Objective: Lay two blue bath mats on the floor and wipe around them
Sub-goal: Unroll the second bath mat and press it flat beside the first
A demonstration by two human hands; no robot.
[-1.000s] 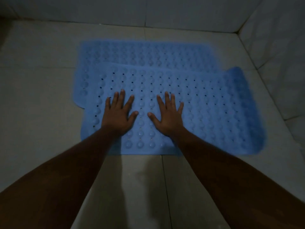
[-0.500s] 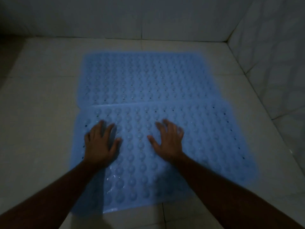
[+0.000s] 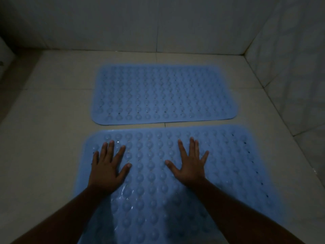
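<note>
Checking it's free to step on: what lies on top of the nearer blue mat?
Only two hands lie flat on the nearer mat: the left hand and the right hand, fingers spread. Their palms hide the bumps beneath; the floor under it is covered.

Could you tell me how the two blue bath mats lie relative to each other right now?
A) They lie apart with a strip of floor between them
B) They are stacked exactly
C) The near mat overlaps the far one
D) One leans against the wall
A: a narrow strip of floor shows between the far mat and the near mat, on which both hands rest flat.
</note>
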